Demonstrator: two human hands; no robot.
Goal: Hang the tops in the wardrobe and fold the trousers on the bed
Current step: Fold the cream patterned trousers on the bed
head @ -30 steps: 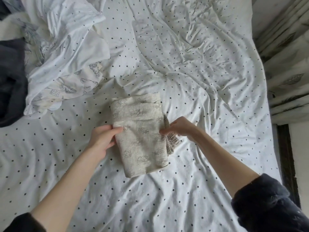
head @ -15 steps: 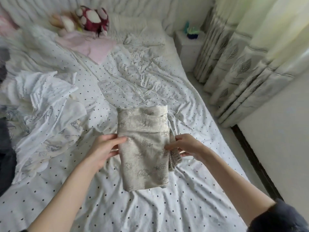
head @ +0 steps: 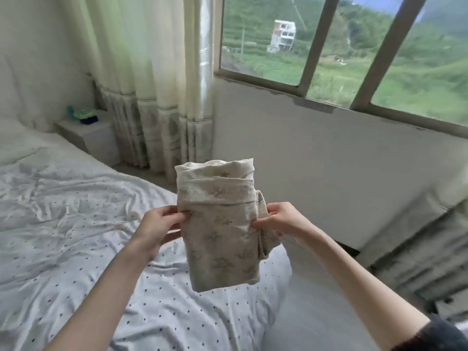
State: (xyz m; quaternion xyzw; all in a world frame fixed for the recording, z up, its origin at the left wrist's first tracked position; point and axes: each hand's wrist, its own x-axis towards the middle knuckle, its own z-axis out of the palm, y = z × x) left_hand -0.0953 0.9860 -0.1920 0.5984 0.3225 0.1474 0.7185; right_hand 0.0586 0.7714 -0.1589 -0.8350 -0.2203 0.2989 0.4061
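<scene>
A folded pair of beige printed trousers [head: 222, 231] hangs in the air above the right edge of the bed [head: 63, 236]. My left hand [head: 159, 226] pinches the bundle's left side at mid height. My right hand [head: 281, 221] grips its right side, where folded layers stick out. The bundle is upright, with its lower end a little above the white dotted sheet. No tops and no wardrobe are in view.
A white bedside table [head: 91, 138] with small green and blue items stands past the bed's far corner. Pale curtains [head: 152, 97] hang beside a large window [head: 342, 46]. A white wall lies below the window, and more curtain fabric [head: 425, 254] drapes at the right.
Both hands have lifted the folded trousers off the sheet and carried them to the right. The view has swung up from the bed to the window wall.
</scene>
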